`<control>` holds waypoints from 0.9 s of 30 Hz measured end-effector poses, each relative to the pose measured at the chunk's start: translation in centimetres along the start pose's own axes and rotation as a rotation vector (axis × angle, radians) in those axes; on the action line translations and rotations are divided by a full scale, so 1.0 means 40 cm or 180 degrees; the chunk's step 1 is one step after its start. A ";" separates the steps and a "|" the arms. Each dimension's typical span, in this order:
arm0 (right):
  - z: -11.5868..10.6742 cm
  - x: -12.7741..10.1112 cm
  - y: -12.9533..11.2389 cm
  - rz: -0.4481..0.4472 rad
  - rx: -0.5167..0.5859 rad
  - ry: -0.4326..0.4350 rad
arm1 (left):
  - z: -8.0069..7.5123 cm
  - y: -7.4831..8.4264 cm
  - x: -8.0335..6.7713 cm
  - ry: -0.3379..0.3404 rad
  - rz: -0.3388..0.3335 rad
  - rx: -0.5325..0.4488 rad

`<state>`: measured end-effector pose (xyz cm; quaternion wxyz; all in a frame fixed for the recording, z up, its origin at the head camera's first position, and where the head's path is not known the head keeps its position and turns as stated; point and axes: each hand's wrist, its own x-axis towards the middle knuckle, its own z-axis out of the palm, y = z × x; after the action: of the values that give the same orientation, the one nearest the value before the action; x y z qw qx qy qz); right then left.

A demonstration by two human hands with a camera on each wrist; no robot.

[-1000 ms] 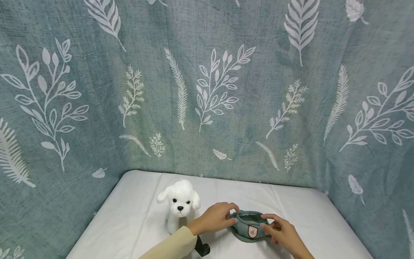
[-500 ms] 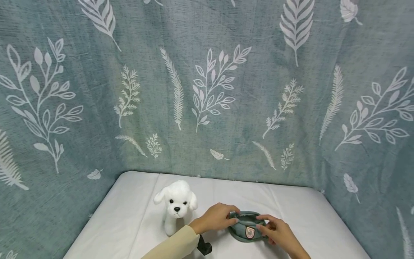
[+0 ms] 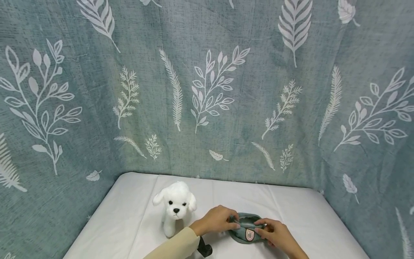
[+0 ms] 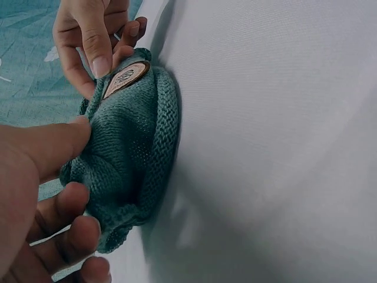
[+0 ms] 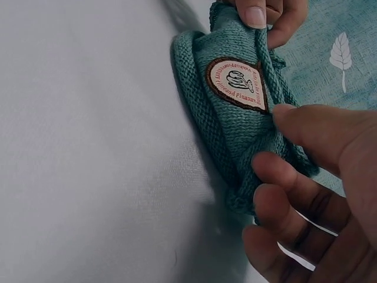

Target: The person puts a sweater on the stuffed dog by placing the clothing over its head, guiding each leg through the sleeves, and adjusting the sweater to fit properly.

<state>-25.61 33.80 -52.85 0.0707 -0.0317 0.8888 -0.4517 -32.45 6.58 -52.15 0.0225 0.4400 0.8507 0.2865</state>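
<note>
A small teal knitted garment (image 3: 240,233) stands on the white surface with its round opening upward. Its edges are rolled, and an oval-topped patch (image 5: 237,84) is sewn on the front. My left hand (image 3: 218,220) pinches the rim at the left, thumb outside in the left wrist view. At the right side of the rim, my right hand (image 3: 279,235) pinches it between thumb and fingers. Parts of both hands' fingertips are hidden behind the knit. To the left, beyond my left forearm, a white plush dog (image 3: 177,207) stands facing me.
A white-covered table (image 3: 200,187) lies under everything. Blue-green leaf-print curtains (image 3: 181,151) hang at the back and both sides. A black angular object (image 3: 204,248) shows beside my left sleeve (image 3: 178,244), partly hidden by it.
Both hands keep hold of the rim, and its front edge has sunk a little with the fingers. The head view has shifted slightly. The plush dog stays in place.
</note>
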 end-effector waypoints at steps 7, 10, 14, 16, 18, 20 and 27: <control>0.001 -0.006 0.001 -0.0031 -0.0064 -0.0011 | 0.014 -0.004 0.000 0.0021 0.0030 0.0016; 0.001 -0.007 0.001 -0.0052 -0.0073 -0.0009 | 0.019 -0.006 0.005 -0.0015 0.0019 0.0029; 0.001 -0.007 0.001 -0.0063 -0.0065 -0.0016 | 0.019 -0.003 0.005 -0.0115 -0.0020 0.0070; 0.001 -0.007 0.001 -0.0051 -0.0055 -0.0038 | 0.019 -0.003 0.004 -0.0138 -0.0024 0.0077; 0.002 -0.007 0.002 -0.0034 -0.0050 -0.0076 | 0.019 -0.003 0.003 -0.0124 -0.0009 0.0065; 0.002 -0.005 0.004 -0.0030 -0.0045 -0.0126 | 0.021 -0.004 0.004 -0.0087 -0.0008 0.0038; 0.000 -0.005 0.003 -0.0097 -0.0026 -0.0162 | 0.022 -0.004 0.004 0.0072 0.0018 -0.0136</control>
<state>-25.39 33.90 -52.92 0.0864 -0.0570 0.8880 -0.4481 -32.41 7.04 -52.95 0.0215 0.4385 0.8434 0.3097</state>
